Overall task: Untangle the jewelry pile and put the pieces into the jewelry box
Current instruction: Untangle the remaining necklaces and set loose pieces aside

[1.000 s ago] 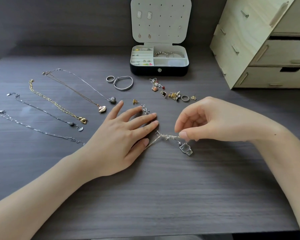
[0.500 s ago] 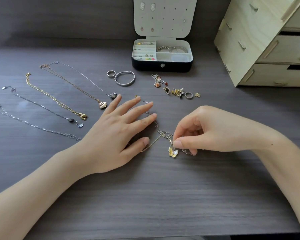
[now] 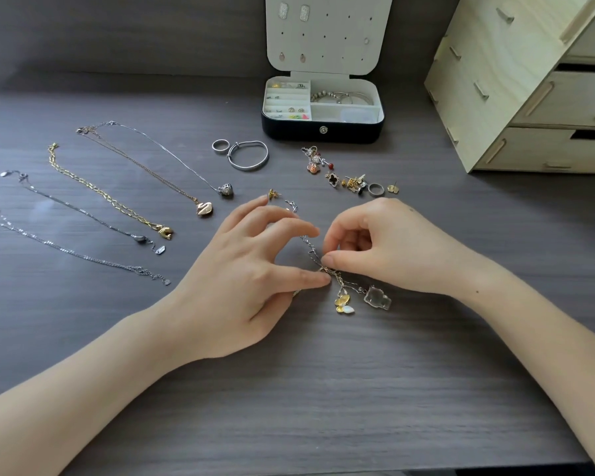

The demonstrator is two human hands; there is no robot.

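Note:
A knot of tangled chains (image 3: 337, 280) lies mid-table, with a gold butterfly pendant (image 3: 344, 304) and a clear bear-shaped pendant (image 3: 377, 297) trailing from it. My right hand (image 3: 382, 245) pinches the knot from the right with thumb and forefinger. My left hand (image 3: 251, 269) pinches the same knot from the left, its other fingers curled above the chain. The black jewelry box (image 3: 323, 127) stands open at the back, lid upright, with rings, studs and bracelets inside.
Several untangled necklaces (image 3: 117, 204) lie in parallel at the left. A ring (image 3: 220, 146) and a silver bangle (image 3: 248, 156) sit before the box. A cluster of earrings and charms (image 3: 349, 178) lies right of them. A wooden drawer unit (image 3: 529, 84) fills the back right.
My left hand went from lying flat on the chain to curling and pinching the knot. My right hand shifted its pinch along the chain, and both pendants now lie spread on the table.

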